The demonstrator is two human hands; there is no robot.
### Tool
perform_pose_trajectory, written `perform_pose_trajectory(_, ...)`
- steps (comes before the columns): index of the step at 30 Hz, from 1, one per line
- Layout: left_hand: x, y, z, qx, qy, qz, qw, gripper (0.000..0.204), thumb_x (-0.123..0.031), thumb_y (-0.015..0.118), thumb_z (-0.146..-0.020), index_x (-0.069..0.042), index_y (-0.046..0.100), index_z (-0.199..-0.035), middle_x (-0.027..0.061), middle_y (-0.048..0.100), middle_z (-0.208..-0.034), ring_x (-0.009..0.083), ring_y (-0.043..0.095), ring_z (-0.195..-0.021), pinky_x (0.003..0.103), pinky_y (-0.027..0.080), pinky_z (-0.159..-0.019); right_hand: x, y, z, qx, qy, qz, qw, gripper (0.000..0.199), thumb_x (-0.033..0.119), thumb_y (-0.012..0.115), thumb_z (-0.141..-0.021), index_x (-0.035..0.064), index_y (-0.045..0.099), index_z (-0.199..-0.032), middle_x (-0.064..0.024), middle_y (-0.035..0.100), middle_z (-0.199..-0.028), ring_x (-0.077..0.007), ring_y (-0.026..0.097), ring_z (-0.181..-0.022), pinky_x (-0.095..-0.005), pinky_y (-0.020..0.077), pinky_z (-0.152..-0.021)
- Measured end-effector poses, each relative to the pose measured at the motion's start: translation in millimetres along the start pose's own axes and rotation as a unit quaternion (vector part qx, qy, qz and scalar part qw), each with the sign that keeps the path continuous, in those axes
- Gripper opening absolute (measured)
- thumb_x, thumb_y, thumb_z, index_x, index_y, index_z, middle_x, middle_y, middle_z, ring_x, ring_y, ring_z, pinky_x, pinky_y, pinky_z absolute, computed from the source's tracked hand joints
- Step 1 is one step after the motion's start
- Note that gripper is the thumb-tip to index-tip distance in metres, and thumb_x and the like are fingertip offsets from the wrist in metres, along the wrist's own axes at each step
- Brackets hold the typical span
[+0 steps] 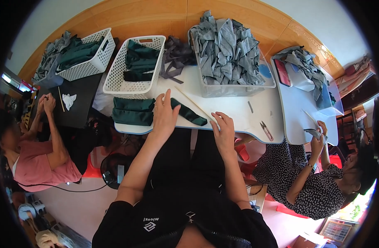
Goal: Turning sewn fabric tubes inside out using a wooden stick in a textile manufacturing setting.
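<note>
The left hand (164, 115) lies flat, fingers spread, on a dark green folded cloth strip (189, 115) that runs along the near edge of the white table (235, 109); it presses rather than grips. The right hand (224, 131) rests open at the same near edge, just right of the strip's end and apart from it, holding nothing. The work in hand looks like flattening or folding this strip, and to do it well the left palm should keep the layers pinned and their edges lined up while the right hand comes in to smooth along the length, so no crease twists and the piece matches the stack of dark green folded pieces (133, 111) lying just beside the left hand at the near left corner. One long thin stick (193, 103) lies slantwise on the table beyond the strip, and could serve to press a fold sharp. By count: two white lattice baskets, the left basket (92, 58) on a dark side table and the middle basket (131, 78) at the far left of the white table, both holding green cloth; one clear bin (239, 84) heaped with grey cloth pieces (226, 45); one loose bundle of grey straps (177, 58) between basket and bin; one pair of small snips (267, 130) near the right near corner. Two other people sit at either side, the one on the right handling a tool over a second white table (299, 105).
</note>
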State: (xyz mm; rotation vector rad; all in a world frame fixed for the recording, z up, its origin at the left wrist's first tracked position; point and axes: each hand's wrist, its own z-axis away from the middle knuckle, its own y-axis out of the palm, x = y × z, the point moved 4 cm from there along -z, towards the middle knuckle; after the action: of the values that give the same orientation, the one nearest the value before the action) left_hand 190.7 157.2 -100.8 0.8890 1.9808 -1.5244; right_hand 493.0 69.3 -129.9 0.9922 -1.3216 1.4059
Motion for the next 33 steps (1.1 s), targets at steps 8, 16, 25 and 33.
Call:
perform_pose_trajectory(8, -1.2, 74.5, 27.9, 0.117, 0.168, -0.167, 0.965, 0.065, -0.033, 0.089, -0.121, -0.01, 0.073, -0.18, 0.0376, 0.056, -0.19, 0.0619, 0.052, -0.179, 0.08, 0.043, -0.144, -13.5, -43.5, -84.2, -0.124, -0.138, 0.264, 0.947, 0.014, 0.017, 0.092, -0.114, 0.0059, 0.093, -0.121, -0.0115, 0.086, -0.115, -0.0333, 0.077, -0.109, -0.0485, 0.0628, -0.098)
perform_pose_trajectory(16, -15.3, 84.3, -1.7, 0.139, 0.127, -0.176, 0.966, 0.069, -0.043, 0.084, -0.125, -0.011, 0.071, -0.185, 0.04, 0.047, -0.197, 0.0617, 0.045, -0.185, 0.083, 0.035, -0.148, -32.0, -146.1, -78.9, -0.197, -0.209, 0.414, 0.864, 0.012, 0.015, 0.095, -0.109, 0.0081, 0.093, -0.118, -0.0128, 0.084, -0.116, -0.0409, 0.079, -0.116, -0.0549, 0.0646, -0.103)
perform_pose_trajectory(25, -182.1, -44.5, -38.7, 0.234, 0.126, 0.108, 0.958, 0.054, -0.035, 0.087, -0.125, -0.004, 0.084, -0.169, 0.0271, 0.082, -0.172, 0.0472, 0.08, -0.159, 0.063, 0.065, -0.132, 119.5, -149.3, -88.2, -0.265, -0.336, 0.298, 0.853, 0.011, 0.007, 0.096, -0.114, 0.0026, 0.093, -0.124, -0.0151, 0.089, -0.114, -0.0327, 0.085, -0.103, -0.0448, 0.0667, -0.094)
perform_pose_trajectory(33, -310.9, -244.1, -24.3, 0.028, 0.622, 0.339, 0.706, 0.027, -0.026, 0.09, -0.118, -0.016, 0.1, -0.14, 0.0092, 0.095, -0.14, 0.028, 0.091, -0.125, 0.051, 0.075, -0.115, 163.3, -167.2, -285.0, -0.209, -0.253, 0.216, 0.92, 0.016, 0.017, 0.091, -0.121, 0.0016, 0.091, -0.126, -0.0118, 0.086, -0.109, -0.0232, 0.074, -0.09, -0.0411, 0.0609, -0.083)
